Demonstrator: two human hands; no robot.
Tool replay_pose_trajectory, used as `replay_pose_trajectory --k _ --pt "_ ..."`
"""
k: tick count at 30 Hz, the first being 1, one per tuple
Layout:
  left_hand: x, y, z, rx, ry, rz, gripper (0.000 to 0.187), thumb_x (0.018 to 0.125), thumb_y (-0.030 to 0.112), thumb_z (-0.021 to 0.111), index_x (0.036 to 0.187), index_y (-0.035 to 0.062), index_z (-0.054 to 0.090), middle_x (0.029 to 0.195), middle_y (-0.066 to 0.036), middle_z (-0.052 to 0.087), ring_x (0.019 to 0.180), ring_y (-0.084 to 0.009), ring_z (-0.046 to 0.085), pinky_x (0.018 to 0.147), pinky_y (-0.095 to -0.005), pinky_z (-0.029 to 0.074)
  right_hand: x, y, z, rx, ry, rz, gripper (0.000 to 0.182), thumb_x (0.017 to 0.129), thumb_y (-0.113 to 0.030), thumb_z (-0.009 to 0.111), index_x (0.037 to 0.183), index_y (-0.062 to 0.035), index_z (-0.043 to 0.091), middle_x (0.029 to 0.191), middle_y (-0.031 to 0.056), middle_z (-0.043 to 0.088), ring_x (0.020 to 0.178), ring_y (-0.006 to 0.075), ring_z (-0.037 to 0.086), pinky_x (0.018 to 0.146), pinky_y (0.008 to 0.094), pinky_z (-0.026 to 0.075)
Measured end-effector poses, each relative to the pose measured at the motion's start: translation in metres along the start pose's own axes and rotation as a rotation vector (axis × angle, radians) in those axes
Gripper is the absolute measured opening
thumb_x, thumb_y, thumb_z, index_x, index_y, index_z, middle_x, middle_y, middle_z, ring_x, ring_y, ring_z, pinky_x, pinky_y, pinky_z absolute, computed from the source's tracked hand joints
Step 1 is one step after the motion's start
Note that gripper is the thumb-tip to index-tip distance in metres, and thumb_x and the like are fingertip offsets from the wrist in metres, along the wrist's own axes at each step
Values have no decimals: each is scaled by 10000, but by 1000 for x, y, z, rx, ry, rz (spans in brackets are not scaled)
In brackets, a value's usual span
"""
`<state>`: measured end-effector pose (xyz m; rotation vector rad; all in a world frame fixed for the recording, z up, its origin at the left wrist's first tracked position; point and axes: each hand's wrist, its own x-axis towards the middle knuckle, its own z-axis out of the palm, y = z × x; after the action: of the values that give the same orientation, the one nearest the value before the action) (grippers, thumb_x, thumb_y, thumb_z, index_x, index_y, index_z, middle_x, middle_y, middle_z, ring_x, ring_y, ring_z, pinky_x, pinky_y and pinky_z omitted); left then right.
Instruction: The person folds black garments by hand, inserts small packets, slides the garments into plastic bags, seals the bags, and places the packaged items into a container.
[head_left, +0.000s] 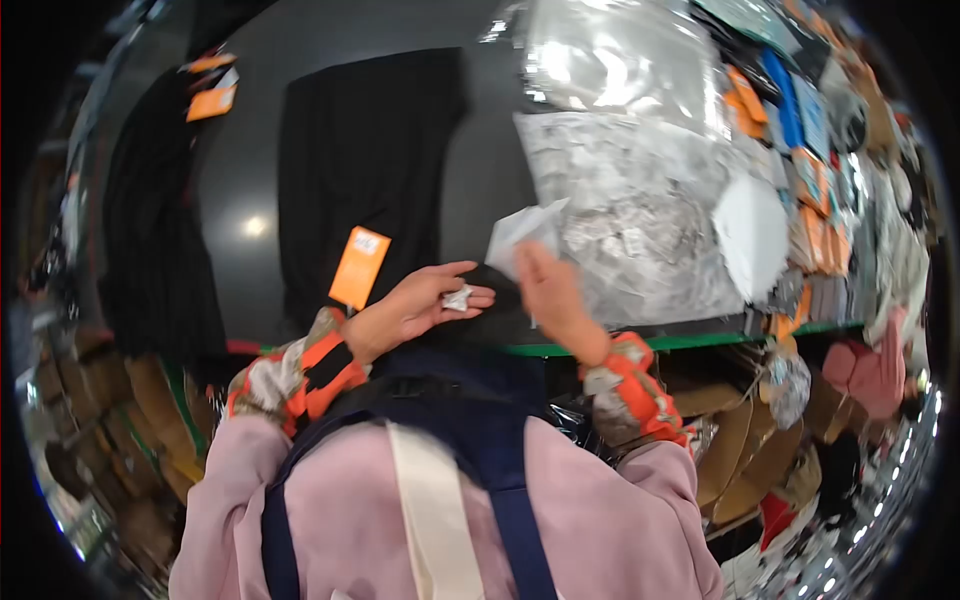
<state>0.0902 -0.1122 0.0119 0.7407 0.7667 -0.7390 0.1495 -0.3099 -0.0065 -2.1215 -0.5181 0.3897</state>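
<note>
My left hand (415,305) is palm up near the table's front edge, with a small crumpled white piece (457,298) held at its fingers. To the right, my right hand (552,295) is somewhat blurred and pinches a white sheet (515,240), perhaps paper or a label backing. A black garment (370,150) lies flat on the dark table in front of me. Its orange tag (360,268) rests close to my left wrist. Farther left lies another black garment (150,220) with an orange tag (212,100) at its top.
Clear plastic bags (620,60) lie at the back right, above a stack of crinkled translucent bags (640,220). A white sheet (750,238) sits on the stack's right side. Orange and blue packets (785,95) crowd the right end. Cardboard boxes (155,400) stand below the table.
</note>
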Motion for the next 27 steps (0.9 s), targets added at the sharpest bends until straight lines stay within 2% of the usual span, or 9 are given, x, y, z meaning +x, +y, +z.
replay_pose_trajectory --k 2,4,9,10,12,13,16,21,27 --pt "2 -7 -11 -72 116 26 300 923 83 413 1199 -7 488 1105 -191 589 964 -252 616 801 -339 536 -4 -24 49 50 -136 -106 279 857 -148 569 1104 -25 525 800 180 619 748 372 616 660 459 491" --pt "-3 -9 -34 -151 145 55 169 901 96 436 1022 63 549 973 -134 609 853 -223 607 735 -342 522 -5 -48 83 16 64 -496 339 833 -93 565 1161 -21 520 926 184 638 830 374 623 719 442 507" --pt "-51 -10 -91 -286 -68 -11 293 858 141 508 1135 53 546 1053 -124 626 972 -255 607 841 -381 484 4 -27 120 64 -110 -449 302 835 -56 560 1134 -9 561 949 166 639 846 357 621 740 401 517" --pt "-63 -14 -94 276 174 277 382 841 139 528 1208 38 500 1095 -128 617 1028 -266 585 895 -388 452 3 -29 122 79 -69 -397 230 863 -56 546 1080 8 588 896 157 632 789 260 643 686 338 515" --pt "-85 -21 -96 1161 480 634 650 759 129 609 1354 18 373 1282 -148 514 1210 -307 469 1022 -428 346 1 -16 128 95 -152 -151 222 875 -53 543 1082 6 598 914 151 652 787 243 648 696 317 508" --pt "-83 -25 -103 1152 480 629 650 759 129 609 1354 18 373 1282 -148 514 1210 -307 469 1022 -428 346 1 -13 128 107 -219 90 216 887 -49 539 1084 3 609 931 145 671 785 225 652 705 296 501" --pt "-58 -47 -135 1909 531 958 729 688 121 664 1349 11 377 1378 -175 406 1291 -344 367 1056 -433 311 1 -10 126 478 -182 355 207 907 -48 526 1082 24 612 922 63 675 808 130 628 725 247 474" --pt "-51 -37 -145 1682 365 933 774 654 87 674 1347 -27 350 1432 -182 318 1331 -383 283 1070 -461 283 1 -19 100 797 -321 553 303 901 20 482 1199 56 522 1032 49 629 901 94 596 780 226 462" --pt "-43 -33 -134 1718 471 906 740 681 74 658 1344 -30 348 1417 -203 325 1312 -377 316 1048 -458 317 4 -25 91 776 -454 653 358 876 60 483 1234 61 484 1081 66 609 945 101 588 816 224 460"
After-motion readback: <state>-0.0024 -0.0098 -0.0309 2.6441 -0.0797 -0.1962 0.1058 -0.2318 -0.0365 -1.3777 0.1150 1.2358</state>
